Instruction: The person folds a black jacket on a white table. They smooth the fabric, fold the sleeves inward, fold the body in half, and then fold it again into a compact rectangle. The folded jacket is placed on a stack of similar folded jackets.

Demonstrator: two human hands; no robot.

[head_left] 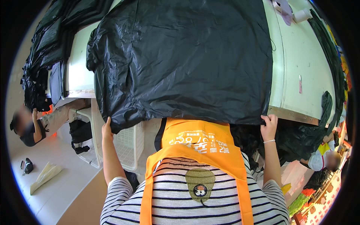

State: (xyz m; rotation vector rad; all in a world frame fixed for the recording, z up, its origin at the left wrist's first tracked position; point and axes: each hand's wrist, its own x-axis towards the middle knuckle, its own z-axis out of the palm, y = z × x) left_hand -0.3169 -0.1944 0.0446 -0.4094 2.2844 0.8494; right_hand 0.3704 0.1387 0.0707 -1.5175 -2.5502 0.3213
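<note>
A black shiny garment (187,60) lies spread over the pale table, its lower hem hanging just past the near edge. A gathered sleeve end (92,52) shows at its left side. My left hand (107,129) pinches the hem's left corner. At the opposite corner, my right hand (269,125) grips the hem between thumb and fingers, a thin bracelet on that wrist. Between the two hands the hem runs almost straight in front of my orange apron (195,138). The garment's upper end runs out of view at the top.
Stacked black garments (52,45) lie at the far left. On the pale table (296,48), right, are a slim pinkish tool (300,84) and a white roll (302,15). White plastic crates (125,144) stand below. One person (28,125) is at left, another (326,159) at right.
</note>
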